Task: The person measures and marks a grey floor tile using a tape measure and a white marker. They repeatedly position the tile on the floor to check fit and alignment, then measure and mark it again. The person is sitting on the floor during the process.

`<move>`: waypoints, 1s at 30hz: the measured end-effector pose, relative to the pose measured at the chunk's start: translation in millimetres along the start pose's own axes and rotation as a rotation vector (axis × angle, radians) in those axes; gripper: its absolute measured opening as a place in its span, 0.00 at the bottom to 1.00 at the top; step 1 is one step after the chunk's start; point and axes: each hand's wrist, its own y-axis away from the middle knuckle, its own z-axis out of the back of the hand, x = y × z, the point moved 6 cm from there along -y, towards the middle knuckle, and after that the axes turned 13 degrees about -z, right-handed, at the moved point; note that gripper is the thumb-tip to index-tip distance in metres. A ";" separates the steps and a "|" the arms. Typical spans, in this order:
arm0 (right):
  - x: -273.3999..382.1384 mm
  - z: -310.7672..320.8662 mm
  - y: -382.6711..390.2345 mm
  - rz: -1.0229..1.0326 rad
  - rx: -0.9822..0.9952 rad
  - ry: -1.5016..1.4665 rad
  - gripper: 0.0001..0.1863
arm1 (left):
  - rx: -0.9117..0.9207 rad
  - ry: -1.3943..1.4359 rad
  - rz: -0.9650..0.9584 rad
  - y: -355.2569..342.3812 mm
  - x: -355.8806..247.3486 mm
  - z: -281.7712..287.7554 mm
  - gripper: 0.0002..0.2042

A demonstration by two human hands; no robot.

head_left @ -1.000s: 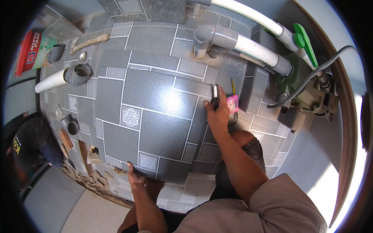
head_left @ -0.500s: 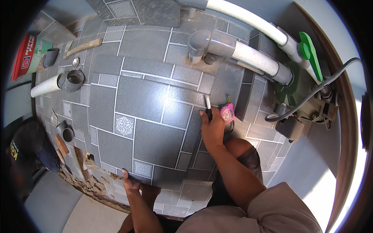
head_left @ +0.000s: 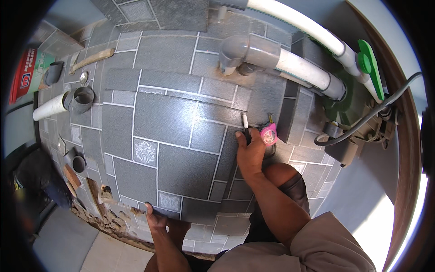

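Observation:
A large grey floor tile (head_left: 188, 167), printed with white lines and a flower square, lies over other patterned tiles in front of me. At its near left corner my left hand (head_left: 157, 221) grips the edge, thumb on top and fingers hidden beneath. My right hand (head_left: 251, 154) is closed at the tile's right edge around a marker pen (head_left: 245, 120) with a white end and dark body. Against its fingers sits a pink tape measure (head_left: 269, 135) with a short piece of blade out; I cannot tell whether the hand also holds it.
Grey and white pipes (head_left: 303, 68) run to a green pump (head_left: 337, 109) at the right. A hammer (head_left: 93, 60), a pipe fitting (head_left: 83, 99) and a red-and-green paint bucket (head_left: 29, 75) are at the left. Broken floor edge (head_left: 108, 204) lies near left; another person (head_left: 41, 177) is there.
The view has shifted slightly. Both hands keep their places at the tile's edges, and the marker pen and tape measure stay by the right hand.

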 end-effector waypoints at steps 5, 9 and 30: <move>2.2 4.8 0.3 0.055 -0.010 -0.055 0.13 | -0.070 0.082 -0.029 -13.6 -7.2 18.9 0.37; -6.5 1.0 0.0 0.018 -0.006 -0.046 0.13 | -0.113 0.083 -0.055 -6.7 -4.8 6.1 0.37; -12.8 -1.5 -4.4 0.026 0.026 -0.094 0.12 | -0.158 0.076 -0.130 -7.5 -4.6 9.0 0.41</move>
